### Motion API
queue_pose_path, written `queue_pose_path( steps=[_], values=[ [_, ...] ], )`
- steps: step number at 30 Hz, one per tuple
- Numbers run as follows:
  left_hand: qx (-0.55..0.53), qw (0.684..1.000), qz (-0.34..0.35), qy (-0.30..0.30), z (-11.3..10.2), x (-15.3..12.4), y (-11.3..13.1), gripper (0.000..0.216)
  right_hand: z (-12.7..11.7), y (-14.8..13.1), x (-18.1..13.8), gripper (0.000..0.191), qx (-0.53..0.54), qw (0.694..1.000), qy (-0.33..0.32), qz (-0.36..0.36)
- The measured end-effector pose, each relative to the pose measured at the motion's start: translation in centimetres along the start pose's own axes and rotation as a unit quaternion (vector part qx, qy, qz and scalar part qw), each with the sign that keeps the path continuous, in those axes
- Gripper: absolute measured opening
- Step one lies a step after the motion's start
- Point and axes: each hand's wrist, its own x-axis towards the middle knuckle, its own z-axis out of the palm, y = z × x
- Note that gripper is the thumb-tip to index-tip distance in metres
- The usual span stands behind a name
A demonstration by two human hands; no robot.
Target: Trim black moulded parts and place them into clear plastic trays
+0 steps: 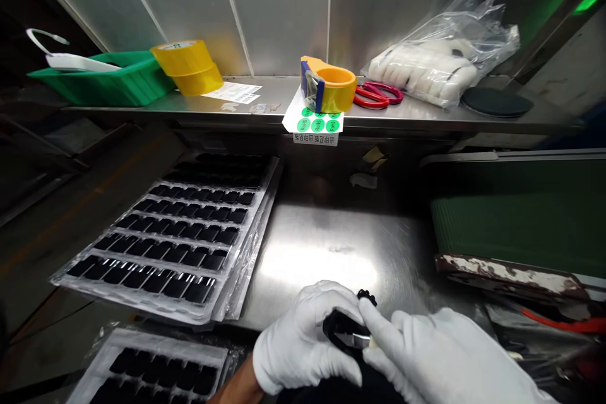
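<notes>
My left hand (305, 338), in a white glove, curls around a small black ring-shaped part (332, 330) near the bottom of the view. My right hand (426, 350), also gloved in white, is closed around a small tool with a short metal blade (360, 340). That blade lies at the opening of the black part; whether it touches the inner wall I cannot tell. A knobbly black end (366, 295) shows above my right fingertips. Most of the tool's handle is hidden by the right glove.
Stacked clear trays of black pieces (161, 246) stand left, with another tray (156, 366) below. Right is a green conveyor belt (511, 214). The shelf (269, 118) bears a green bin (108, 85), tape rolls (189, 69), a tape dispenser (334, 85), red scissors (374, 98) and bagged white gloves (421, 69).
</notes>
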Motion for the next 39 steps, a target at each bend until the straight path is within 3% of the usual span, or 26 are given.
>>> queue_pose_path(
  steps=[4, 8, 10, 15, 18, 21, 24, 27, 29, 31, 34, 36, 39],
  values=[
    [0.006, 0.999, -0.027, -0.027, 0.1, 0.4, -0.2, 0.039, -1.1, -1.4, 1.3, 0.027, -0.138, 0.987, -0.066, -0.056],
    [0.009, 0.999, -0.021, -0.037, 0.4, 0.6, -0.1, 0.033, -2.9, -4.2, 3.5, 0.036, -0.305, 0.911, -0.273, -0.046],
    [0.004, 1.0, -0.021, -0.012, 0.7, 0.7, -0.1, 0.032, -3.3, -5.1, 4.2, 0.037, -0.315, 0.892, -0.326, -0.002],
    [0.005, 0.999, -0.006, 0.04, 1.8, 0.6, -0.9, 0.032, -2.7, -4.5, 4.0, 0.032, -0.301, 0.908, -0.29, 0.03],
    [0.009, 0.998, -0.026, 0.051, 2.4, 0.5, -1.4, 0.025, -1.7, -3.8, 3.6, 0.037, -0.286, 0.907, -0.304, 0.056],
    [0.01, 0.996, -0.056, 0.071, 2.8, 0.3, -1.7, 0.021, -1.4, -3.3, 3.1, 0.032, -0.25, 0.927, -0.266, 0.086],
    [-0.001, 0.996, -0.07, 0.064, 3.0, 0.2, -1.8, 0.023, -2.5, -2.4, 2.7, 0.026, -0.135, 0.962, -0.215, 0.103],
    [-0.043, 0.988, -0.127, 0.073, 2.8, -0.1, -3.2, 0.024, -2.9, 0.9, 2.3, 0.023, 0.058, 0.966, -0.239, 0.081],
    [-0.131, 0.947, -0.25, 0.152, 2.5, -0.7, -5.5, 0.022, -1.3, 4.9, 2.0, 0.029, 0.138, 0.955, -0.243, 0.097],
    [-0.263, 0.848, -0.392, 0.242, 2.2, -1.7, -8.7, 0.022, 1.8, 9.6, 1.7, 0.04, 0.117, 0.96, -0.126, 0.222],
    [-0.36, 0.743, -0.516, 0.229, 2.2, -3.4, -13.6, 0.022, 7.2, 15.3, 1.3, 0.04, 0.063, 0.95, -0.049, 0.302],
    [-0.376, 0.706, -0.564, 0.205, 2.5, -4.0, -16.1, 0.029, 10.0, 16.9, 1.3, 0.049, 0.027, 0.947, -0.002, 0.32],
    [-0.386, 0.678, -0.596, 0.19, 2.9, -3.7, -18.5, 0.035, 12.9, 16.6, 1.9, 0.064, 0.012, 0.955, 0.048, 0.293]
  ],
)
